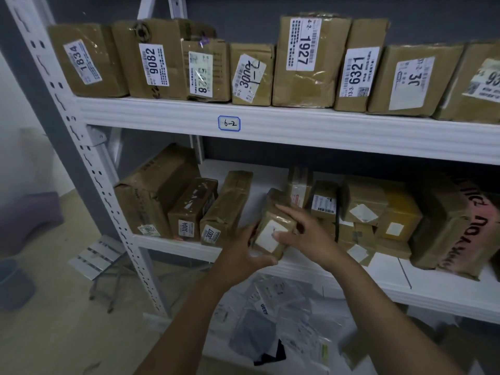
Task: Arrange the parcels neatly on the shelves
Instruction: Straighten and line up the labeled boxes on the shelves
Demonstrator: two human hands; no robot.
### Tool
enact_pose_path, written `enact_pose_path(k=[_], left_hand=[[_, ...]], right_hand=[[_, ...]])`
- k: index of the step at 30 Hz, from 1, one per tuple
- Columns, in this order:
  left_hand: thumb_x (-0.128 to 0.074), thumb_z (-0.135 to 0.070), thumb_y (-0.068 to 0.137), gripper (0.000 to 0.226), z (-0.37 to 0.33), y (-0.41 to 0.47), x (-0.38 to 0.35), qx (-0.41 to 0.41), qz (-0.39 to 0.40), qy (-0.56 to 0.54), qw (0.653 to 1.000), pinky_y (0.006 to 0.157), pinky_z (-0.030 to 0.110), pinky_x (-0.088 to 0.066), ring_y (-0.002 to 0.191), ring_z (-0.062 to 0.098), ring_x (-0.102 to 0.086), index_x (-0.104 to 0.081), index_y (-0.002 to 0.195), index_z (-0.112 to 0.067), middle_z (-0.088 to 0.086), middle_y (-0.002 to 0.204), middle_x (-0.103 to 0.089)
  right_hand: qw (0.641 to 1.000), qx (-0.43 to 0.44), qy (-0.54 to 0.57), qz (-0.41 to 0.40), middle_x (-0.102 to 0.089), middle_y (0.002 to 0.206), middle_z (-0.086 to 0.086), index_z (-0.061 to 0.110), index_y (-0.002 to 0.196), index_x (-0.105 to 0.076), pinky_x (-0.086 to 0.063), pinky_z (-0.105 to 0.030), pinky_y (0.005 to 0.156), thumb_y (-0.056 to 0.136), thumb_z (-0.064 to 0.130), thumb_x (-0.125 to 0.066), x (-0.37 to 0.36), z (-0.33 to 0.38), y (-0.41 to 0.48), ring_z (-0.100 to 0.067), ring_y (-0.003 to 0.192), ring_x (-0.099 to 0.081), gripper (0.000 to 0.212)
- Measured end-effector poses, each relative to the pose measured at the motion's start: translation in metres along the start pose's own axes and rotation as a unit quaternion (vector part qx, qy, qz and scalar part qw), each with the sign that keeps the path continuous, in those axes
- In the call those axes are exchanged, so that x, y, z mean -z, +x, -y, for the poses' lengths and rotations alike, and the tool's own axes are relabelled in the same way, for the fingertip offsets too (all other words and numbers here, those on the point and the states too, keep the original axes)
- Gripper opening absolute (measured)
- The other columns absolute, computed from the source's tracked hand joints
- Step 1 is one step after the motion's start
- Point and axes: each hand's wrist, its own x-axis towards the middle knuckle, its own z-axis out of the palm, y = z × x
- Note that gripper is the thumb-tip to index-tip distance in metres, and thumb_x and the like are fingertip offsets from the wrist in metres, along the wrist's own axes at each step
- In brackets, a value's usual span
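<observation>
Now gripping a small brown parcel (273, 231) with left hand (243, 255) and right hand (305, 234), both clamped round it. Perched on the middle shelf's (176, 246) front edge, parcel 3007 (226, 209) just at nine o'clock.

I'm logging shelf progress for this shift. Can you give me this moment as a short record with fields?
setting: white metal rack, shelf tag 6-2
upper shelf: row of upright brown parcels, labels facing out, e.g. 1834, 1927
lower shelf, left: three parcels lined up, one labelled 3007
lower shelf, right: loose, uneven pile of parcels
in hand: small brown parcel with blank white label, at the shelf's front edge
left hand: gripping parcel from below
right hand: on parcel's top and right side
below: mailer bags lying scattered
</observation>
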Motion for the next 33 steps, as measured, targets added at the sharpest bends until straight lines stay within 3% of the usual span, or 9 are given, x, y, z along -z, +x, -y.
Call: enact_pose_path(k=[3,6,8,11,16,20,26,30,33], left_hand=[[-0.072,-0.02,0.085,0.052,0.016,-0.002,0.001,-0.022,0.033,0.081,0.996,0.09,0.012,-0.041,0.11,0.003,-0.056,-0.051,0.133,-0.024,-0.011,0.122,-0.061],[-0.067,-0.008,0.087,0.051,0.032,0.0,0.009,-0.06,-0.03,0.167,0.984,0.096,0.017,-0.037,0.116,0.013,-0.053,-0.053,0.135,-0.011,0.007,0.13,-0.059],[-0.064,-0.003,0.084,0.046,0.034,0.005,0.02,-0.118,-0.119,0.243,0.956,0.095,0.018,-0.036,0.109,0.018,-0.055,-0.058,0.13,-0.009,0.012,0.123,-0.063],[-0.058,-0.017,0.079,0.043,0.043,0.016,0.045,-0.177,-0.198,0.373,0.889,0.097,0.041,-0.043,0.109,0.026,-0.05,-0.055,0.122,-0.012,0.015,0.113,-0.066],[-0.092,-0.029,0.045,0.087,0.055,0.025,0.079,-0.037,-0.117,0.509,0.852,0.103,0.063,-0.03,0.125,0.043,-0.049,-0.063,0.125,-0.015,0.01,0.126,-0.062],[-0.094,-0.037,0.04,0.087,0.063,0.03,0.085,-0.006,-0.104,0.522,0.846,0.091,0.069,-0.039,0.117,0.044,-0.056,-0.067,0.12,-0.02,0.006,0.122,-0.066],[-0.087,-0.042,0.058,0.076,0.069,0.035,0.087,0.016,-0.114,0.495,0.861,0.102,0.069,-0.029,0.127,0.046,-0.047,-0.062,0.125,-0.016,0.005,0.13,-0.062],[-0.088,-0.052,0.045,0.095,0.064,0.042,0.081,-0.054,-0.082,0.546,0.832,0.098,0.07,-0.027,0.12,0.044,-0.054,-0.06,0.128,-0.017,0.009,0.129,-0.062],[-0.084,-0.056,0.054,0.087,0.062,0.055,0.071,-0.117,-0.042,0.541,0.832,0.101,0.063,-0.035,0.126,0.041,-0.049,-0.058,0.131,-0.023,0.009,0.134,-0.057]], right_hand=[[0.992,-0.007,-0.126,0.028,-0.014,0.16,0.003,0.037,0.139,-0.046,-0.02,-0.019,0.109,0.081,0.022,-0.076,-0.011,-0.017,0.008,-0.011,0.146,-0.014,0.067],[0.985,-0.015,-0.165,0.044,-0.012,0.16,-0.003,0.03,0.142,-0.044,-0.022,-0.026,0.116,0.081,0.016,-0.076,-0.022,-0.031,0.012,-0.014,0.147,-0.011,0.07],[0.984,-0.013,-0.171,0.045,-0.011,0.161,-0.004,0.03,0.142,-0.045,-0.026,-0.033,0.117,0.081,0.016,-0.077,-0.025,-0.033,0.016,-0.015,0.148,-0.012,0.07],[0.98,-0.016,-0.198,0.032,-0.002,0.162,-0.002,0.032,0.143,-0.043,-0.021,-0.023,0.116,0.082,0.02,-0.076,-0.027,-0.032,0.025,-0.015,0.148,-0.012,0.071],[0.976,-0.049,-0.207,0.056,0.0,0.162,0.0,0.039,0.148,-0.03,-0.018,-0.007,0.098,0.088,0.029,-0.069,-0.037,-0.029,0.041,-0.014,0.145,-0.022,0.073],[0.975,-0.034,-0.206,0.073,-0.01,0.16,0.001,0.033,0.149,-0.028,-0.016,0.005,0.09,0.09,0.024,-0.067,-0.047,-0.026,0.054,-0.013,0.14,-0.03,0.071],[0.989,-0.012,-0.142,0.043,-0.041,0.145,0.009,0.031,0.141,-0.044,-0.042,-0.027,0.107,0.083,0.025,-0.075,-0.067,-0.022,0.067,-0.009,0.119,-0.053,0.066],[0.991,0.008,-0.132,0.023,-0.036,0.143,0.02,0.032,0.14,-0.045,-0.039,-0.026,0.109,0.084,0.025,-0.074,-0.07,-0.025,0.063,-0.004,0.122,-0.05,0.063],[0.98,0.01,-0.193,0.037,-0.024,0.147,0.018,0.03,0.145,-0.039,-0.027,-0.018,0.113,0.085,0.034,-0.071,-0.064,-0.024,0.063,-0.004,0.132,-0.037,0.068]])
